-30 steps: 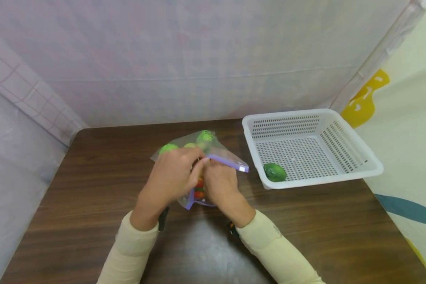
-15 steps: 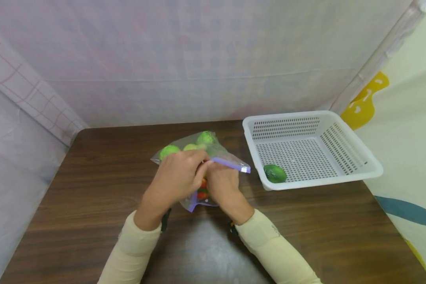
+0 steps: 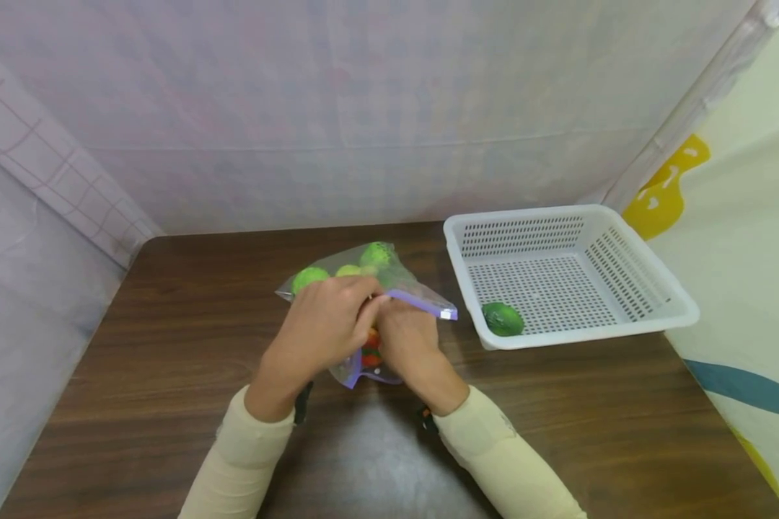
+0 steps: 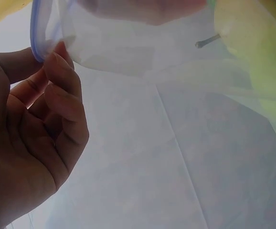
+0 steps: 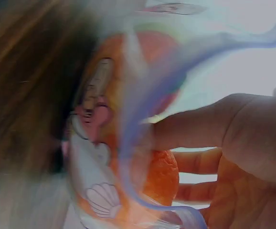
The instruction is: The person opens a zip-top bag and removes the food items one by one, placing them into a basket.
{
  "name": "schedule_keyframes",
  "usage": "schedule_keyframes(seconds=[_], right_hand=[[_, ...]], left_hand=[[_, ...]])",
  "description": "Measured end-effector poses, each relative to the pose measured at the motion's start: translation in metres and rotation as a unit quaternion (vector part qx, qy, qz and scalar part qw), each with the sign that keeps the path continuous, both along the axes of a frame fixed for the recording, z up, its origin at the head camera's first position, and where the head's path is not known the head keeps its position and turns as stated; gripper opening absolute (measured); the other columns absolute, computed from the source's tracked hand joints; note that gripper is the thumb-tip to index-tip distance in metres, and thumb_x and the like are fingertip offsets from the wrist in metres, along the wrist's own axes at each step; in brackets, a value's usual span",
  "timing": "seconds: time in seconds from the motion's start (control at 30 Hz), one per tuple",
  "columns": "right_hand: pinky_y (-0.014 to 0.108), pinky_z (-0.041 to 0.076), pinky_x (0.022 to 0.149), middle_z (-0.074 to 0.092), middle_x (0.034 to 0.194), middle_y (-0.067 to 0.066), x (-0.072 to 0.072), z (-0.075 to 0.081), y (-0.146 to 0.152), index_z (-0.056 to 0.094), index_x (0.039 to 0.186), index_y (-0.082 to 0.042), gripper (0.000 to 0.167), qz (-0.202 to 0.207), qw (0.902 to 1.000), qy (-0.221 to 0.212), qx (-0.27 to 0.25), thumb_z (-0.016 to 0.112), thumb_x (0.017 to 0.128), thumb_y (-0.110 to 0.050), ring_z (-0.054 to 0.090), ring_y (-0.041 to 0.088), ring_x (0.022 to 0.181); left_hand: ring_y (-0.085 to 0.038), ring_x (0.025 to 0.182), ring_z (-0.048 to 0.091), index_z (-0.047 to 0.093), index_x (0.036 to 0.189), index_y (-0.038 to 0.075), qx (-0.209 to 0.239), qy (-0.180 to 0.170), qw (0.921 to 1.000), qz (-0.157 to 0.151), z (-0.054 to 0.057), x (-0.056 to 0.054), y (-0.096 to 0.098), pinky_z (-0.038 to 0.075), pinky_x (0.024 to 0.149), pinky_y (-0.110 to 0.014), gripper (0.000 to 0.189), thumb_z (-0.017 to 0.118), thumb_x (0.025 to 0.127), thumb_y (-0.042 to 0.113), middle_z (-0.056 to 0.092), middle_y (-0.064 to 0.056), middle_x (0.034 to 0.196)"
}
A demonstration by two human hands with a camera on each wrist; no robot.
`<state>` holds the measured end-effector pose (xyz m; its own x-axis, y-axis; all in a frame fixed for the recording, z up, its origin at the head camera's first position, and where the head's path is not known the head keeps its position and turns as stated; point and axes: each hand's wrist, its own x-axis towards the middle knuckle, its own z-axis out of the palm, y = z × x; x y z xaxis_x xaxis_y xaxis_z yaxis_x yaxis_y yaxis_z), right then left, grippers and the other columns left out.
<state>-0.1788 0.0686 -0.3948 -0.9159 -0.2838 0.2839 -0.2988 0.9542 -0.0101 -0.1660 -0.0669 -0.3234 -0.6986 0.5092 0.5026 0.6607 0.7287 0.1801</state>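
Note:
A clear zip bag [image 3: 405,280] with a purple-edged mouth lies mid-table, decorated with printed drawings. My left hand [image 3: 324,317] pinches the mouth's edge between thumb and fingertips; the left wrist view shows the pinch on the purple rim [image 4: 37,33]. Inside the mouth is my right hand [image 3: 407,333], its fingers hidden from the head view. In the right wrist view, its thumb and fingers grip an orange [image 5: 161,179] in the bag. Green fruits [image 3: 309,277] sit at the bag's far end, a stemmed one [image 4: 252,57] near the left hand. Red-and-green fruit [image 3: 371,349] shows between the wrists.
To the right stands a white perforated basket [image 3: 571,339], with one dark green fruit [image 3: 503,318] in its near left corner. The brown wooden table [image 3: 169,346] meets a pale cloth backdrop [image 3: 337,144] behind. A patterned curtain [image 3: 740,288] hangs on the right.
Both hands and the bag's mouth have shifted very slightly to the right and toward me. The left hand keeps its pinch, and the right hand stays in the bag.

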Motion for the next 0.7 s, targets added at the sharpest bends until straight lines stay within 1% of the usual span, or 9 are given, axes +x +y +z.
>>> schedule_keyframes(seconds=[0.07,0.17,0.37,0.47,0.5,0.53,0.6,0.7], right_hand=[[0.045,0.058,0.067,0.073,0.088,0.005,0.003,0.005,0.0,0.071,0.098,-0.013,0.028,0.006,0.9997,-0.024,-0.004,0.084,0.073,-0.018,0.07,0.026,0.08],[0.046,0.059,0.069,0.072,0.097,0.007,0.007,0.013,0.001,0.07,0.105,-0.011,0.032,0.019,0.9989,-0.042,-0.01,0.082,0.076,-0.017,0.07,0.028,0.085],[0.047,0.059,0.073,0.068,0.104,0.012,0.017,0.025,0.003,0.065,0.116,-0.006,0.045,0.062,0.9971,-0.03,-0.033,0.081,0.075,-0.011,0.069,0.033,0.091],[0.047,0.059,0.075,0.066,0.108,0.015,0.021,0.032,0.006,0.06,0.126,-0.004,0.053,0.082,0.9951,-0.038,-0.041,0.079,0.076,-0.008,0.067,0.035,0.093],[0.047,0.059,0.076,0.065,0.109,0.016,0.023,0.034,0.007,0.059,0.127,-0.003,0.053,0.089,0.9943,-0.04,-0.043,0.077,0.078,-0.008,0.067,0.035,0.093],[0.046,0.059,0.076,0.064,0.109,0.017,0.025,0.036,0.008,0.058,0.127,-0.003,0.053,0.097,0.9934,-0.042,-0.044,0.077,0.078,-0.008,0.066,0.036,0.093],[0.046,0.057,0.08,0.062,0.113,0.017,0.028,0.04,0.01,0.058,0.129,-0.003,0.056,0.115,0.991,-0.044,-0.054,0.08,0.078,-0.009,0.064,0.036,0.096],[0.044,0.056,0.08,0.058,0.113,0.015,0.033,0.046,0.013,0.059,0.126,-0.004,0.056,0.142,0.9868,-0.037,-0.069,0.084,0.077,-0.013,0.062,0.035,0.095]], left_hand=[[-0.01,0.061,0.055,0.072,0.089,0.012,0.002,0.001,1.0,-0.001,0.0,0.0,-0.001,0.048,0.053,-0.029,0.013,0.066,0.097,0.019,0.066,0.003,0.076],[-0.01,0.06,0.055,0.071,0.089,0.011,0.006,0.005,1.0,-0.002,0.001,-0.001,-0.003,0.048,0.054,-0.029,0.013,0.066,0.097,0.019,0.067,0.002,0.077],[-0.009,0.058,0.053,0.071,0.09,0.01,0.009,0.013,0.9999,-0.003,0.002,-0.002,-0.006,0.046,0.053,-0.028,0.013,0.066,0.098,0.019,0.067,0.002,0.075],[-0.009,0.057,0.052,0.071,0.089,0.009,0.014,0.017,0.9998,-0.006,0.003,-0.002,-0.007,0.046,0.054,-0.029,0.014,0.065,0.098,0.018,0.066,0.001,0.075],[-0.01,0.057,0.052,0.07,0.088,0.009,0.015,0.018,0.9997,-0.006,0.003,-0.002,-0.007,0.046,0.054,-0.029,0.015,0.065,0.098,0.018,0.065,0.001,0.074],[-0.01,0.056,0.051,0.07,0.087,0.009,0.017,0.02,0.9996,-0.007,0.004,-0.002,-0.008,0.045,0.054,-0.029,0.015,0.065,0.098,0.018,0.065,0.002,0.073],[-0.01,0.056,0.05,0.069,0.086,0.009,0.02,0.022,0.9995,-0.007,0.004,-0.002,-0.009,0.044,0.053,-0.028,0.015,0.065,0.098,0.017,0.063,0.002,0.072],[-0.01,0.055,0.049,0.069,0.086,0.009,0.025,0.019,0.9995,-0.003,0.005,-0.002,-0.01,0.043,0.052,-0.027,0.015,0.064,0.098,0.017,0.061,0.002,0.072]])
